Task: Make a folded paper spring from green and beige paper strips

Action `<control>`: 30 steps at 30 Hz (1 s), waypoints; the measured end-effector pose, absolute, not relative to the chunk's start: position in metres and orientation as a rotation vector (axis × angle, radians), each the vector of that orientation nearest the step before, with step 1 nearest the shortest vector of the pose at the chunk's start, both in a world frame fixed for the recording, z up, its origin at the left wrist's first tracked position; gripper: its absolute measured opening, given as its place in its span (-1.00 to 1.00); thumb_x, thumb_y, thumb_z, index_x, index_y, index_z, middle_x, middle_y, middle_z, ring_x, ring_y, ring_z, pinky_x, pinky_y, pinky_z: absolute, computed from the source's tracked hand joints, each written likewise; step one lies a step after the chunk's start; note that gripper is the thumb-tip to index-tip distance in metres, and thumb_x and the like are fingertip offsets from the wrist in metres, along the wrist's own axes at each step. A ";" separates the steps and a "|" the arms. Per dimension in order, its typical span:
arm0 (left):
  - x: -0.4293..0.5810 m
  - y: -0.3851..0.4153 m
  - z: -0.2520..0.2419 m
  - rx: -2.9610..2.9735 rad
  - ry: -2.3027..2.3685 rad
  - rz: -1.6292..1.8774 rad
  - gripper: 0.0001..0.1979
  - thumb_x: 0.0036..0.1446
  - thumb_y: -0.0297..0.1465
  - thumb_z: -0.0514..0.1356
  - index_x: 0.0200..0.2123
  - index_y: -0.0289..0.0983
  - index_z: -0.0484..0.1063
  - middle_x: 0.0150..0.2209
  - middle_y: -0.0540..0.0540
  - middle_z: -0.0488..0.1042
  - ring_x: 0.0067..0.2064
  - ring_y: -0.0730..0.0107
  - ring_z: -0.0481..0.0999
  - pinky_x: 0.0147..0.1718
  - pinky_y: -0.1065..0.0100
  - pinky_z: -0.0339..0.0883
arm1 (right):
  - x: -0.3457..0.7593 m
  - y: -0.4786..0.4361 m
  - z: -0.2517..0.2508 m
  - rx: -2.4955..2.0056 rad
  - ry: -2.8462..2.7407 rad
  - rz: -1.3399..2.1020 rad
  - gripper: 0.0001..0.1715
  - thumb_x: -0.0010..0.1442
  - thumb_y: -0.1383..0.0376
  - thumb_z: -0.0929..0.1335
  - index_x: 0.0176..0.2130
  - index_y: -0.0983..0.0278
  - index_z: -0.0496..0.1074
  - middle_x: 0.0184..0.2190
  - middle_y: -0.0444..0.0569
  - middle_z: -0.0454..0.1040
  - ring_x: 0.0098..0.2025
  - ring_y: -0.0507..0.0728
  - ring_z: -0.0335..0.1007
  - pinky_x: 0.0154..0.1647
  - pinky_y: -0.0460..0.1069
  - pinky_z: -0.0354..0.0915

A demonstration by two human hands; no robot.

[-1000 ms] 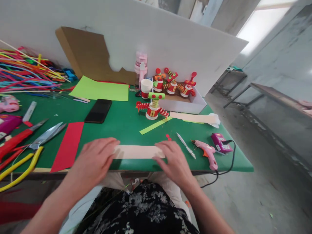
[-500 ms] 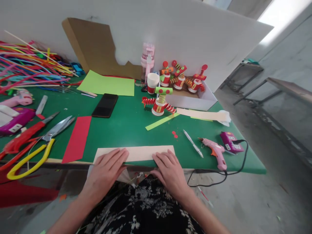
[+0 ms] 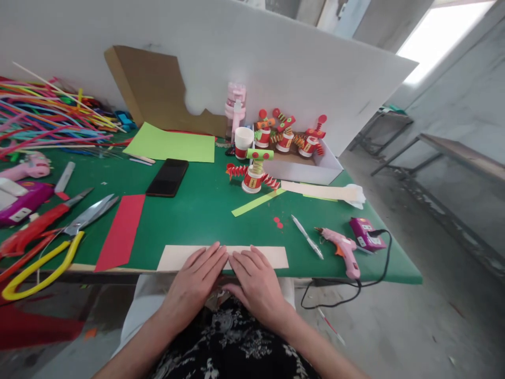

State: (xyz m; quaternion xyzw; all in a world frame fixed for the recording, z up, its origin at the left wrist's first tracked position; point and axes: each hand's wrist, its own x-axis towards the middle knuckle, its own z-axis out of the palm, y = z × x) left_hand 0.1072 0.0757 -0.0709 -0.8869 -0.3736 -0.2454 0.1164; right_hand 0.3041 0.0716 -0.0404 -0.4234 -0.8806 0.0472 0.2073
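Note:
A pale cream paper strip (image 3: 276,257) lies along the front edge of the green table. My left hand (image 3: 199,276) rests flat on its middle, fingers stretched out. Close beside it, my right hand (image 3: 254,276) also lies flat on the strip, fingertips nearly meeting those of the left. Both hands cover the strip's centre. To the left is a red paper piece (image 3: 121,231). Beyond the strip stands a paper-cup figure (image 3: 252,179) with folded red arms and a green roll on top. Two small red paper dots (image 3: 278,222) lie between strip and figure.
Yellow-handled scissors (image 3: 71,252), a phone (image 3: 168,178) and green paper (image 3: 169,145) are on the left. A pen (image 3: 307,237) and pink glue gun (image 3: 343,250) with a trailing cord lie right. Behind, a white box (image 3: 303,171) holds more figures, beside stacked cups (image 3: 243,142).
My hands have slid towards each other along the strip, from near its ends to its middle. The strip has shifted slightly right, and the camera view has tilted a little.

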 end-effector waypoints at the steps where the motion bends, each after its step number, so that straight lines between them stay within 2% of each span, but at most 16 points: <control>1: 0.108 0.075 -0.072 -2.589 -1.089 -0.733 -0.61 0.35 -0.50 -0.03 0.16 -0.44 0.36 0.17 -0.29 0.47 0.23 0.12 0.40 0.18 0.09 0.24 | 0.304 0.071 -0.039 -1.185 -2.451 0.138 -0.47 0.29 0.12 0.37 0.14 0.37 0.36 0.03 0.14 0.52 0.09 0.26 0.38 0.28 0.23 0.21; 6: 0.108 0.075 -0.072 -2.584 -1.077 -0.829 -0.60 0.32 -0.53 0.04 0.20 -0.44 0.31 0.11 -0.33 0.51 0.19 0.09 0.44 0.12 0.09 0.35 | 0.304 0.071 -0.037 -1.230 -2.461 0.179 -0.50 0.26 0.17 0.40 0.12 0.34 0.36 0.04 0.15 0.50 0.09 0.25 0.36 0.13 0.16 0.33; 11: 0.090 0.078 -0.065 -2.576 -1.084 -0.923 -0.70 0.28 -0.49 0.14 0.07 -0.36 0.43 0.00 -0.25 0.59 0.06 0.15 0.54 0.01 0.16 0.44 | 0.307 0.073 -0.036 -1.208 -2.479 0.164 -0.63 0.29 0.25 0.38 0.07 0.29 0.39 0.00 0.10 0.52 0.05 0.22 0.36 0.06 0.13 0.31; 18: 0.074 0.086 -0.052 -2.714 -1.178 -0.904 -0.75 0.32 -0.36 0.11 -0.04 -0.31 0.49 -0.08 -0.21 0.61 -0.05 0.18 0.54 -0.09 0.17 0.45 | 0.292 0.082 -0.019 -1.327 -2.559 0.142 -0.70 0.25 0.12 0.40 -0.13 0.28 0.44 -0.23 0.02 0.50 -0.19 0.21 0.34 -0.20 0.09 0.30; 21: 0.071 0.094 -0.046 -2.830 -1.197 -0.890 -0.75 0.34 -0.31 0.08 -0.08 -0.27 0.52 -0.12 -0.17 0.61 -0.10 0.23 0.54 -0.14 0.22 0.45 | 0.289 0.084 -0.017 -1.306 -2.565 0.155 -0.72 0.25 0.12 0.41 -0.18 0.28 0.44 -0.21 0.00 0.50 -0.20 0.19 0.33 -0.21 0.07 0.27; 25: 0.067 0.100 -0.041 -2.891 -1.187 -0.899 -0.74 0.36 -0.35 0.04 -0.12 -0.25 0.53 -0.15 -0.15 0.61 -0.14 0.29 0.53 -0.17 0.26 0.44 | 0.291 0.085 -0.021 -1.260 -2.530 0.181 -0.69 0.25 0.13 0.41 -0.13 0.30 0.43 -0.15 0.02 0.51 -0.17 0.18 0.33 -0.17 0.07 0.27; 30: 0.066 0.095 -0.040 -2.892 -1.178 -0.738 -0.74 0.35 -0.34 0.05 -0.06 -0.26 0.50 -0.09 -0.17 0.60 -0.09 0.23 0.53 -0.16 0.24 0.46 | 0.294 0.086 -0.025 -1.260 -2.496 0.219 -0.73 0.29 0.13 0.37 -0.13 0.27 0.44 -0.15 0.01 0.52 -0.16 0.18 0.34 -0.17 0.06 0.26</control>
